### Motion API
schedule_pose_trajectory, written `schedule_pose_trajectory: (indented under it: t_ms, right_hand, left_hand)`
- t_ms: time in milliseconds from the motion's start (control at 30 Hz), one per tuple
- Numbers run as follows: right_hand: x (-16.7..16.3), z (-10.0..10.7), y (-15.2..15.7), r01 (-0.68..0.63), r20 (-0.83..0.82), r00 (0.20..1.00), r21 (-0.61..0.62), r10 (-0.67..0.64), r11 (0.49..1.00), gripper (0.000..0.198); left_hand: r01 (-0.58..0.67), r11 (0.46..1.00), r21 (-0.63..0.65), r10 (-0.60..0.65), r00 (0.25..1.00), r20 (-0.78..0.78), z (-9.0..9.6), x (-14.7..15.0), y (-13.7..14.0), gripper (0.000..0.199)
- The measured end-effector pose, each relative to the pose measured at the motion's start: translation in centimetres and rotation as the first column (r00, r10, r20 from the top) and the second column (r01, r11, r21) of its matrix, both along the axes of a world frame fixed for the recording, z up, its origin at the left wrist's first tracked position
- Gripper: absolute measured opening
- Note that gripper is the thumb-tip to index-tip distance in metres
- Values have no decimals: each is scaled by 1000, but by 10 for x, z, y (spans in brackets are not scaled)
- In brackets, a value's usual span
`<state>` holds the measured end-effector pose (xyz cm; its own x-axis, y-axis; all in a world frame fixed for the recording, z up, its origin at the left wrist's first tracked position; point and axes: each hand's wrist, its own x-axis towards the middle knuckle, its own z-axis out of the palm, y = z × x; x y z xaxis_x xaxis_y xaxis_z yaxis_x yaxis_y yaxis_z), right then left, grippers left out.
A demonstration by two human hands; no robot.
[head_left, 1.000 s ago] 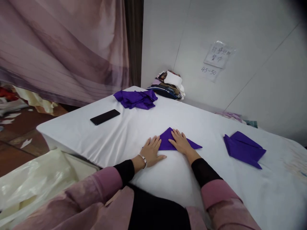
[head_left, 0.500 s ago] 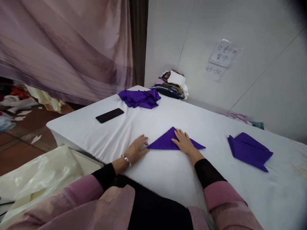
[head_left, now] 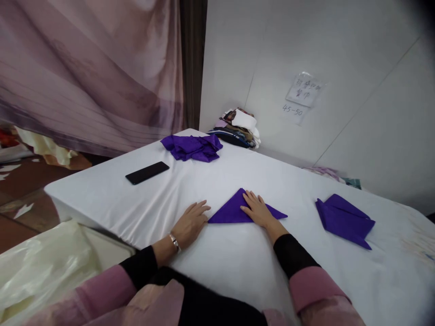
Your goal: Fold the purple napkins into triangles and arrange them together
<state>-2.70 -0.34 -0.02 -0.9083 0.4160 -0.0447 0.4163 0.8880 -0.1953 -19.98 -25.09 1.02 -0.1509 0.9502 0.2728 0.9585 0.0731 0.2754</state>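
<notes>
A purple cloth napkin (head_left: 231,209) lies on the white-covered table (head_left: 285,176), folded into a flat triangle with its long edge towards me. My right hand (head_left: 258,209) rests flat on the triangle's right half, fingers spread, covering part of it. At the left corner is my left hand (head_left: 190,222), with a silver bracelet on the wrist. Its fingers stretch out above the cloth's tip, and the thumb is at the corner; whether it pinches the tip cannot be made out. Another purple napkin (head_left: 346,222), folded into a pointed shape, lies to the right.
Crumpled purple cloths (head_left: 193,147) lie at the table's far left, behind a black phone (head_left: 147,172). A stack of folded clothes (head_left: 236,129) sits by the wall, below a paper sign (head_left: 302,90). Pale plastic sheeting (head_left: 50,253) is at the lower left, near a pink curtain (head_left: 95,68).
My view has shifted slightly, so most things appear lower and further left. Both hands keep nearly the same places at the triangular napkin; the left fingers look a little straighter.
</notes>
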Motion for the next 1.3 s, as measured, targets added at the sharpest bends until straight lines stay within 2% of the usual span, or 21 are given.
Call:
schedule_pose_trajectory:
  t_ms: [133,333,467,733,867,933,1000,1100,1200,1300]
  right_hand:
    - [-1,2,-1,-3,6,1000,-4,3,1000,70]
    - [-2,4,-2,-2,0,1000,-29,2,1000,72]
    - [-1,6,-3,-6,-5,1000,-35,6,999,71]
    - [-1,7,-3,-21,-19,1000,-29,20,999,70]
    - [-1,4,-2,-24,-22,999,-24,24,999,69]
    - [-1,3,-1,-23,-28,999,-22,23,999,69]
    - [-1,2,-1,-23,-38,999,-15,22,1000,70]
    - [-1,3,-2,-23,-47,999,-3,23,1000,71]
    - [-1,4,-3,-20,-40,999,1,20,1000,71]
    - [-2,4,-3,-23,-36,999,5,23,1000,72]
  left_hand:
    - [0,1000,26,0,1000,-26,-1,2,-3,25]
    - [-47,998,47,40,991,125,-12,-2,4,10]
    - [-87,996,9,84,981,173,-15,-4,13,14]
    - [-125,992,-26,127,984,123,-12,-4,10,22]
    - [-142,990,16,141,987,74,-4,1,14,21]
    - [-88,995,50,86,995,42,1,8,22,24]
    - [40,998,45,-39,999,-7,4,18,31,34]
    - [200,978,-52,-203,977,-63,4,29,44,52]
    - [186,966,-181,-194,981,-26,-1,31,49,70]
    - [169,955,-242,-168,985,26,-5,27,48,75]
